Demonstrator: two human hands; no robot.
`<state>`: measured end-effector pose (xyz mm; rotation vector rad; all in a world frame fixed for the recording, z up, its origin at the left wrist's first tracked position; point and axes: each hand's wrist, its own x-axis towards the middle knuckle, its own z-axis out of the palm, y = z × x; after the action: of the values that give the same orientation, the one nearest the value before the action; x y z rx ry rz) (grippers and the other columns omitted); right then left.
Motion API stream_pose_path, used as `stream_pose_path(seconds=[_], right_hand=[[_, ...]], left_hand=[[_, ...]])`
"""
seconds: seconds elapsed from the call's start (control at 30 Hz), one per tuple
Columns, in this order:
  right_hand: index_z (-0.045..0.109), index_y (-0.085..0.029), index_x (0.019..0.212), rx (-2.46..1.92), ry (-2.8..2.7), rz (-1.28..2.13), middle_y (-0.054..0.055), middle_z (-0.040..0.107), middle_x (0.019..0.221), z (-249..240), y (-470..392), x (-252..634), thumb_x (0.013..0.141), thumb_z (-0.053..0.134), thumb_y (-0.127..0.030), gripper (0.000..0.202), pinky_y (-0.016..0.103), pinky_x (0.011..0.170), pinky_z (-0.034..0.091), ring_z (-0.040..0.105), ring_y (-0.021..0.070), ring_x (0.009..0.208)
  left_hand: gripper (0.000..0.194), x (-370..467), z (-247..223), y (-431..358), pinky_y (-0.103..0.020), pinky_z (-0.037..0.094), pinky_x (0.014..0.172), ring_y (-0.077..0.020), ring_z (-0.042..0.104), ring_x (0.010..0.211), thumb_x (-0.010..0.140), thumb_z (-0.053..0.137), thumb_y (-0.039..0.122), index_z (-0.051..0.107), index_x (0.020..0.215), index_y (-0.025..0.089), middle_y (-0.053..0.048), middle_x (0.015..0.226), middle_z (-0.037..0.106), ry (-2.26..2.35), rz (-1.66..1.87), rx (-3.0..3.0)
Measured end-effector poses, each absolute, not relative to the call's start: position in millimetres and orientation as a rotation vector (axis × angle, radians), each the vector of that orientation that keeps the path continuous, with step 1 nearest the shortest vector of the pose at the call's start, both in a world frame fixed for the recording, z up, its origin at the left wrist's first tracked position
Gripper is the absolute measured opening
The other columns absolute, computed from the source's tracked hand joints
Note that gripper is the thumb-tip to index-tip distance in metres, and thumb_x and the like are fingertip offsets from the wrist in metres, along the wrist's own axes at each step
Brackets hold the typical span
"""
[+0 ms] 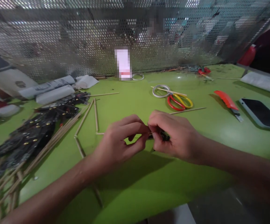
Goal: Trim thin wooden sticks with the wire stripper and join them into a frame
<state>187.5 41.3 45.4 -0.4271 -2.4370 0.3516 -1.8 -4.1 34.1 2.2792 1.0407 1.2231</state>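
Observation:
My left hand and my right hand meet over the green table, thumbs and forefingers pinched close together. What the left fingertips pinch is too small and covered to name. Curled in my right hand is a small dark object with greenish ridges, mostly hidden by the fingers. Left of my hands lie thin wooden sticks joined at their ends in a zigzag. One stick of this chain runs behind my left hand, and another section passes under the left forearm.
Red-and-yellow-handled scissors lie beyond my hands, beside a tape roll. An orange cutter and a phone are at right. Black strips and bundled sticks cover the left side. A perforated metal panel borders the back.

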Motion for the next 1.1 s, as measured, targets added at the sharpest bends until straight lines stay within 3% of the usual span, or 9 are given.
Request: stream_pose_path(seconds=[0.37,0.57,0.7,0.77,0.97,1.1], right_hand=[[0.045,-0.018,0.082,-0.519,-2.669,0.246,0.001,0.044,0.078,47.3,43.9,191.8,0.087,0.043,-0.008,0.011,0.027,0.059,0.031,0.038,0.0118,0.065],[0.047,-0.019,0.079,-0.704,-2.484,0.699,-0.003,0.048,0.070,44.9,49.7,190.6,0.082,0.054,-0.015,0.009,0.024,0.055,0.032,0.042,0.0094,0.061],[0.048,-0.019,0.079,-0.974,-2.266,1.199,-0.005,0.050,0.061,49.0,46.4,186.1,0.084,0.053,-0.022,0.007,0.024,0.049,0.035,0.047,0.0096,0.054],[0.048,-0.019,0.080,-1.045,-2.231,1.260,-0.004,0.051,0.060,49.5,44.7,185.1,0.086,0.051,-0.023,0.007,0.025,0.049,0.036,0.048,0.0101,0.052],[0.049,-0.018,0.084,-0.715,-2.595,0.444,0.000,0.050,0.077,42.9,49.3,192.0,0.086,0.053,-0.016,0.005,0.027,0.059,0.033,0.043,0.0115,0.065],[0.050,-0.016,0.090,-0.587,-2.738,0.240,0.002,0.048,0.083,43.7,52.6,195.5,0.090,0.048,-0.013,0.003,0.028,0.062,0.035,0.044,0.0126,0.068]], left_hand=[[0.015,-2.4,26.2,-2.2,-0.022,0.040,0.058,-0.0114,0.054,0.066,0.085,0.053,0.002,0.067,0.086,0.007,-0.005,0.074,0.062,1.163,1.033,2.397],[0.020,-1.2,20.4,-0.2,-0.025,0.043,0.059,-0.0137,0.056,0.064,0.091,0.048,0.008,0.066,0.081,0.009,-0.007,0.072,0.065,1.165,1.079,2.480],[0.024,0.2,16.6,1.3,-0.026,0.045,0.060,-0.0145,0.055,0.064,0.094,0.045,0.010,0.066,0.084,0.009,-0.007,0.072,0.065,1.210,1.099,2.617],[0.024,0.3,15.1,2.3,-0.026,0.045,0.060,-0.0150,0.055,0.064,0.094,0.045,0.009,0.067,0.084,0.009,-0.008,0.072,0.065,1.217,1.092,2.634],[0.023,-2.7,14.2,5.4,-0.022,0.050,0.065,-0.0130,0.063,0.071,0.095,0.048,0.008,0.070,0.095,0.010,-0.008,0.084,0.070,1.153,1.045,2.319],[0.023,-5.7,15.7,7.5,-0.022,0.051,0.064,-0.0122,0.065,0.071,0.096,0.047,0.012,0.070,0.094,0.013,-0.006,0.086,0.071,1.169,0.922,2.223]])
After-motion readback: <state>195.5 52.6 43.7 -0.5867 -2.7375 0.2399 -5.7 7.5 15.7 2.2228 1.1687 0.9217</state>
